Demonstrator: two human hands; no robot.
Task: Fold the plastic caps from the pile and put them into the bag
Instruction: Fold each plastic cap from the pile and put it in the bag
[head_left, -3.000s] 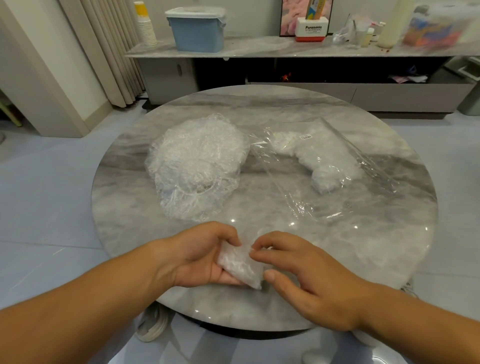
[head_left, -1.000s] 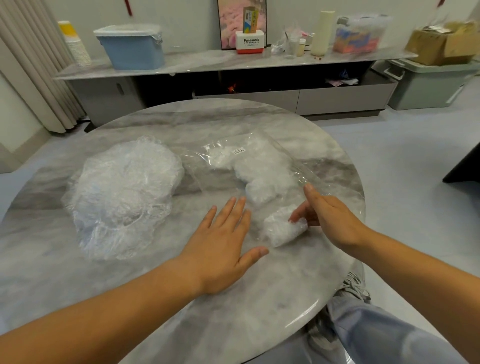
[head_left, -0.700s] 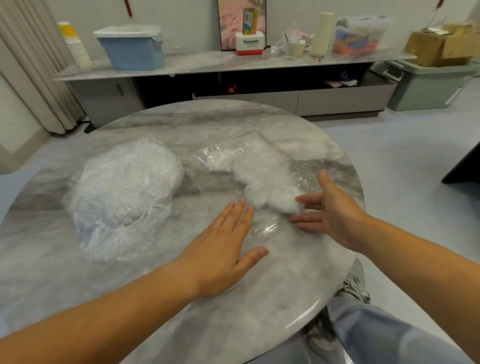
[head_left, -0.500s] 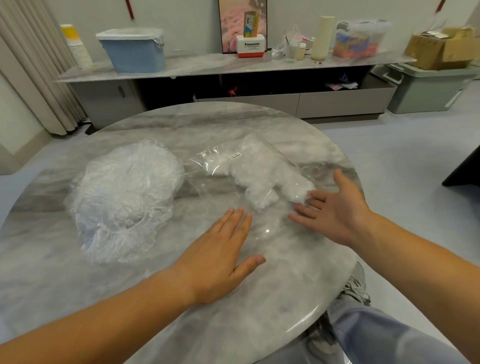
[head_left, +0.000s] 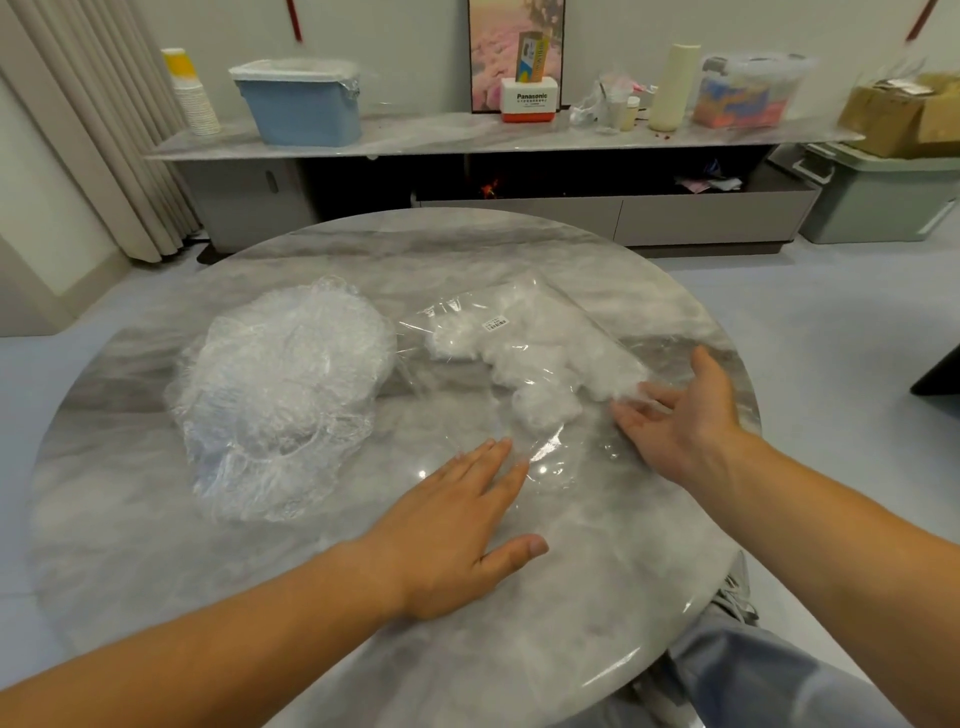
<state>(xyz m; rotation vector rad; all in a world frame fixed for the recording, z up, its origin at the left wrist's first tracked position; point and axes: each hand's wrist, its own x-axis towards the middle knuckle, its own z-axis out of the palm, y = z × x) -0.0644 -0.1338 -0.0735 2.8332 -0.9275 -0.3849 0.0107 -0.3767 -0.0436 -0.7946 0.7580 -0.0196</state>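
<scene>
Both hands have left the folded cap they held together a few seconds ago at the near side of the table (head_left: 571, 613). That cap now lies inside the clear bag (head_left: 558, 460) with the other folded caps (head_left: 550, 353), a white fluffy heap in the middle of the bag. I cannot tell which lump is the new one.

A second ago the right hand (head_left: 685, 415) was pushing the cap in. Now it is empty, and it has slid back out toward the right. Its fingers are straight and spread, and the tips touch the bag right beside the white heap.

As before, the left hand (head_left: 457, 530) lies flat on the table, palm down. It holds nothing. Its fingertips press on the near edge of the bag.

To the left of the bag sits the big pile of caps (head_left: 285, 384), not folded yet. It looks the same as before. A small white sticker (head_left: 496, 325) is on the top of the bag.
</scene>
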